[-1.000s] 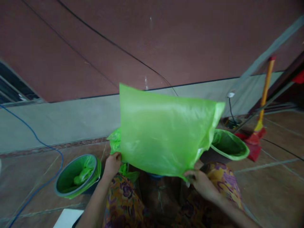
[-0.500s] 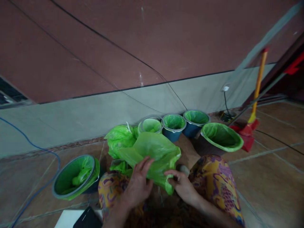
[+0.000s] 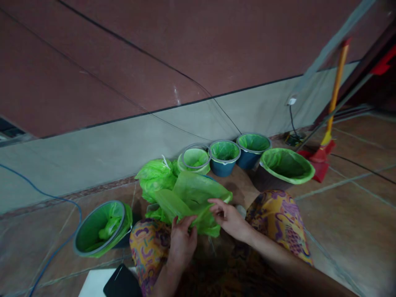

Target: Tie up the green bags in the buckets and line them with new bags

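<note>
A thin green plastic bag (image 3: pixel 198 194) is spread between my knees, draped over a bin whose blue rim shows a little behind it. My left hand (image 3: pixel 184 235) pinches the near edge of the bag. My right hand (image 3: pixel 224 214) has its fingers bent together on the bag's right side, holding the plastic. Most of the bin under the bag is hidden.
Green-lined bins (image 3: pixel 223 165) stand along the wall, with a larger brown one (image 3: pixel 272 177) at right. A filled green bag (image 3: pixel 156 177) and a lined bin (image 3: pixel 93 231) are left. A red dustpan (image 3: pixel 320 165), a blue cable (image 3: pixel 55 192) and a black phone (image 3: pixel 122 282) also show.
My left hand has moved down and closed on the bag's near edge. My right hand has shifted up along the bag's right side. The view has tilted slightly.
</note>
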A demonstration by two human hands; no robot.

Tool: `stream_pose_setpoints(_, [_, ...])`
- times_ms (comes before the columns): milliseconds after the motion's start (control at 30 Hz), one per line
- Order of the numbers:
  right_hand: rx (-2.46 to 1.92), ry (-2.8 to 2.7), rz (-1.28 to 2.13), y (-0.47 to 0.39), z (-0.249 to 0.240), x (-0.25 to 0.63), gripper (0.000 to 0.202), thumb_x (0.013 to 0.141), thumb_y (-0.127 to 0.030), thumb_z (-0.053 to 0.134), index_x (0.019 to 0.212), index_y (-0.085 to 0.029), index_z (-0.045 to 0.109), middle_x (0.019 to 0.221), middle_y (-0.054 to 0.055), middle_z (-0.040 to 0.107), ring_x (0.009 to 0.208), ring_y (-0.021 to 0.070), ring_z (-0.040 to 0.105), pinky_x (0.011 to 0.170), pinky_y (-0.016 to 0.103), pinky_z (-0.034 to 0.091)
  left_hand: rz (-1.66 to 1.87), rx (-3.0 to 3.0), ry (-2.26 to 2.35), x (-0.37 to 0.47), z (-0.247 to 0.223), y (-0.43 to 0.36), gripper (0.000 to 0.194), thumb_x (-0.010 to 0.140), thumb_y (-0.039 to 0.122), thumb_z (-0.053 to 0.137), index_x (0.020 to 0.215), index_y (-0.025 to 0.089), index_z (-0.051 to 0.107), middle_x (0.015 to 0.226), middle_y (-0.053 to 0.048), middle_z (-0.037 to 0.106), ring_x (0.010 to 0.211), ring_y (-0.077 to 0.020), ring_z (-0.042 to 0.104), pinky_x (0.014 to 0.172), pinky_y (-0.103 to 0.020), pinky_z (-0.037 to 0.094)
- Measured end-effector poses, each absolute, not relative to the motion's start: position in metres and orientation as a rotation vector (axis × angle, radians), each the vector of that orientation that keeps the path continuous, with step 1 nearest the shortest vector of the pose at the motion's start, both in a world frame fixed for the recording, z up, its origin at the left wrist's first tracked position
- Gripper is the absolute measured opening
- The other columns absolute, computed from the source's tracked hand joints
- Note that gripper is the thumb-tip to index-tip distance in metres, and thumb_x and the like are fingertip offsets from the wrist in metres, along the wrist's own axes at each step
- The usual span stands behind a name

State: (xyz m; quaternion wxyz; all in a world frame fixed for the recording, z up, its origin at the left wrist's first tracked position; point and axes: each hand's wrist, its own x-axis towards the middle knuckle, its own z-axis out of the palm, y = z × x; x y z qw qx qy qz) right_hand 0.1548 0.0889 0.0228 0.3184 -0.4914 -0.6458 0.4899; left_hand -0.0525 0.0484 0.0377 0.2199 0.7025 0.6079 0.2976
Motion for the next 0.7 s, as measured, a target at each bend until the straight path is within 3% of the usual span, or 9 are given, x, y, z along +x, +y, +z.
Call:
stream_pose_setpoints(100, [-1.464,-2.09,0.869,0.105,0.018,0.166,0.072,0.066,-0.002,0.06,0.136,-0.023,0.058,0.137,0.011,0.057,0.127,0.0266,0.052,0.109,0.042,0.039,0.944,1.781,1.72,-0.06,0.047,0.049,0.04,0.075,0.012,0.051,0.105,0.025,0.074,0.102,-0.004,0.077,0.101,-0.0247,0.07,0.112,-0.052,0.04])
stream_pose_setpoints(167, [-1.574,-2.242,0.744,0.119,0.01,0.17,0.066,0.067,-0.005,0.064,0.131,-0.021,0.063,0.144,0.013,0.052,0.132,0.0307,0.047,0.11,0.046,0.037,1.02,1.648,1.693,-0.064,0.055,0.049,0.042,0.072,0.013,0.05,0.105,0.024,0.074,0.103,-0.004,0.076,0.103,-0.0249,0.069,0.106,-0.048,0.045])
stream_pose_setpoints(333, [-1.804,-2.272,0.682,0.155,-0.004,0.178,0.034,0.077,-0.01,0.059,0.107,-0.017,0.073,0.118,0.012,0.07,0.117,0.0268,0.059,0.099,0.037,0.044,1.163,1.165,1.473,-0.08,0.085,0.047,0.049,0.062,0.017,0.057,0.109,0.02,0.073,0.098,-0.006,0.076,0.096,-0.0257,0.069,0.087,-0.038,0.054])
stream_pose_setpoints(500, [-1.763,-2.188,0.67,0.174,0.017,0.192,0.026,0.083,-0.017,0.056,0.102,-0.021,0.073,0.096,0.006,0.076,0.094,0.0205,0.068,0.086,0.027,0.046,1.258,0.794,1.287,-0.104,0.122,0.049,0.047,0.06,0.031,0.068,0.105,0.017,0.074,0.093,-0.009,0.075,0.087,-0.0273,0.07,0.078,-0.038,0.056])
stream_pose_setpoints(700, [-1.622,-1.973,0.548,0.181,0.049,0.222,0.034,0.072,-0.009,0.054,0.095,-0.022,0.075,0.101,0.005,0.076,0.094,0.0214,0.068,0.087,0.029,0.048,1.24,1.139,1.693,-0.136,0.144,0.06,0.046,0.059,0.037,0.077,0.102,0.019,0.073,0.095,-0.007,0.074,0.085,-0.0243,0.068,0.074,-0.034,0.054])
